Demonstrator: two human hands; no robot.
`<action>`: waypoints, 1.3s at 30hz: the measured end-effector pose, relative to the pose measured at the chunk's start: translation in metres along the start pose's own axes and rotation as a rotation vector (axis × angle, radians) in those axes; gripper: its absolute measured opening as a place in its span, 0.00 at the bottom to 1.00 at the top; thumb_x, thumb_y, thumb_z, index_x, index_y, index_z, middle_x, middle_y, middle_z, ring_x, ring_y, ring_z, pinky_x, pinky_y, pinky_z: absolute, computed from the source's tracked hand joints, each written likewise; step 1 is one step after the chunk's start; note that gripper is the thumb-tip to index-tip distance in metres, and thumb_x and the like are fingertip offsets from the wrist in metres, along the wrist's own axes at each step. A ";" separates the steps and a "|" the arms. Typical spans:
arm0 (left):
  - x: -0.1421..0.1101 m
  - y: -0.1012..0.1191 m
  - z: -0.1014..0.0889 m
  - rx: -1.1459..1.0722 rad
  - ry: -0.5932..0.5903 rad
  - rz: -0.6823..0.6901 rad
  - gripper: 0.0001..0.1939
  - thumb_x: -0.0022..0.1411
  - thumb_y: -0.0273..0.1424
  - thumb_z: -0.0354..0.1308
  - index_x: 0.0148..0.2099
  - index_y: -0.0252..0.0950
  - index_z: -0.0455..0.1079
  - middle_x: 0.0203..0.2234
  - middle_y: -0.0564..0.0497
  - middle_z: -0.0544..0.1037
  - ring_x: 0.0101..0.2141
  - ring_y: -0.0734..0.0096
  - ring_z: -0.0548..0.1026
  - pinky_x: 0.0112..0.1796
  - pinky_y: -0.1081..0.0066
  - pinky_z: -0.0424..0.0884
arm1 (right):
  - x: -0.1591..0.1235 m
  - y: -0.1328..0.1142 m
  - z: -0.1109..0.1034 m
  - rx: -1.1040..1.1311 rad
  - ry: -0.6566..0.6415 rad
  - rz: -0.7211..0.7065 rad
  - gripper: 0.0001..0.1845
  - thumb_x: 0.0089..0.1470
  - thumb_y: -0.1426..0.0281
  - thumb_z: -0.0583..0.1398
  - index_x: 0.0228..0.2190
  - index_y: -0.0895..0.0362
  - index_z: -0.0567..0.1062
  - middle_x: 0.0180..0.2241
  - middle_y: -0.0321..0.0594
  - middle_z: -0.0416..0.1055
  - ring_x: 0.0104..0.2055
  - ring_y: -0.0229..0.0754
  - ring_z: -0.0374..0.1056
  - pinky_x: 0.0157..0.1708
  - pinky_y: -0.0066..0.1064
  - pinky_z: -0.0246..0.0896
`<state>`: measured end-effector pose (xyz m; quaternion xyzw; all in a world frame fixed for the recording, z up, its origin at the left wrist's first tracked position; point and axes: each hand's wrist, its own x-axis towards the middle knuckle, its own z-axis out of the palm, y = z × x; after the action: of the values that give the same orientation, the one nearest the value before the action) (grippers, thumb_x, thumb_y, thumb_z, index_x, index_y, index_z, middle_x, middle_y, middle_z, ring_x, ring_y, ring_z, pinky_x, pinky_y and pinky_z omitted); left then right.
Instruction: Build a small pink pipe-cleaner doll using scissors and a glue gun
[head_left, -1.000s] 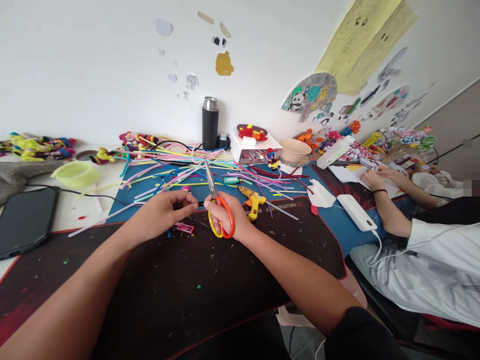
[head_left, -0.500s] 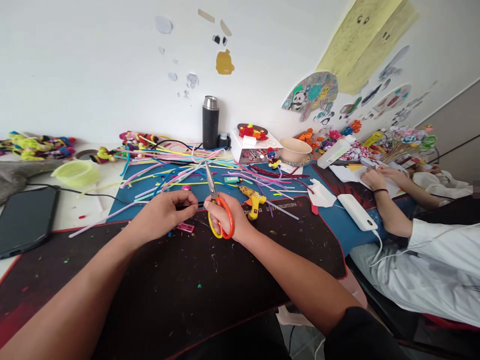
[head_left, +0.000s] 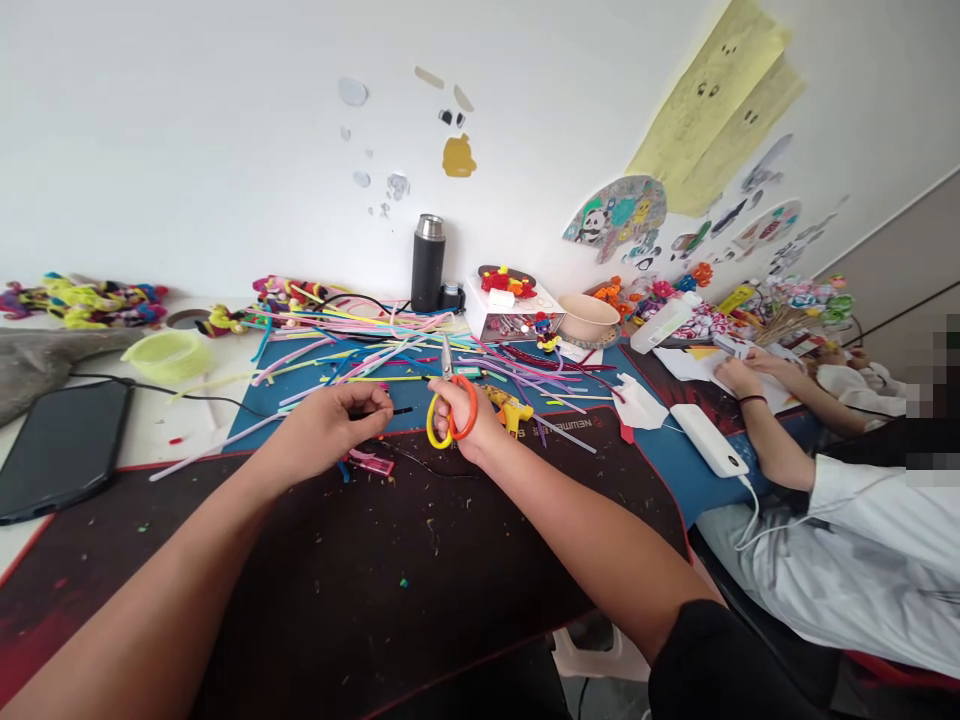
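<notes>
My right hand (head_left: 474,428) is closed around a pair of scissors (head_left: 463,408) with an orange and yellow handle. Their blades point away from me over the coloured stems. To the left, my left hand (head_left: 330,428) is pinched, and a short thin black strip (head_left: 403,410) sticks out from its fingertips. A gap separates the two hands. Just below the left fingers lies a small pink object (head_left: 373,464) on the dark desk mat (head_left: 322,580). A yellow glue gun (head_left: 511,408) rests right behind my right hand, partly hidden by it.
Many pipe cleaners (head_left: 352,345) spread across the blue mat. Behind them stand a black thermos (head_left: 428,265), a white box (head_left: 510,322) and a beige bowl (head_left: 589,316). A phone (head_left: 64,450) lies left, a white power bank (head_left: 709,440) right. Another person's hands (head_left: 741,376) work at far right.
My right hand has moved right with the scissors, away from my left hand. The black strip now shows clearly at my left fingertips. The view has tilted slightly.
</notes>
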<state>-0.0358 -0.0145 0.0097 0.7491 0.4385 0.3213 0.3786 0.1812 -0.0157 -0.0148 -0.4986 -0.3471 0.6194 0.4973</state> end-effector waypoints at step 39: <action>0.001 0.015 -0.011 -0.211 0.421 -0.053 0.13 0.60 0.44 0.63 0.34 0.39 0.73 0.25 0.55 0.75 0.27 0.69 0.70 0.31 0.70 0.66 | -0.068 0.007 0.013 -0.346 -0.469 -0.042 0.36 0.62 0.37 0.62 0.48 0.57 0.78 0.31 0.39 0.78 0.23 0.39 0.76 0.24 0.28 0.69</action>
<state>-0.0382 -0.0152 0.0285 0.6102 0.4912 0.5045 0.3631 0.1671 -0.0821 0.0005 -0.4118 -0.5634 0.6388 0.3240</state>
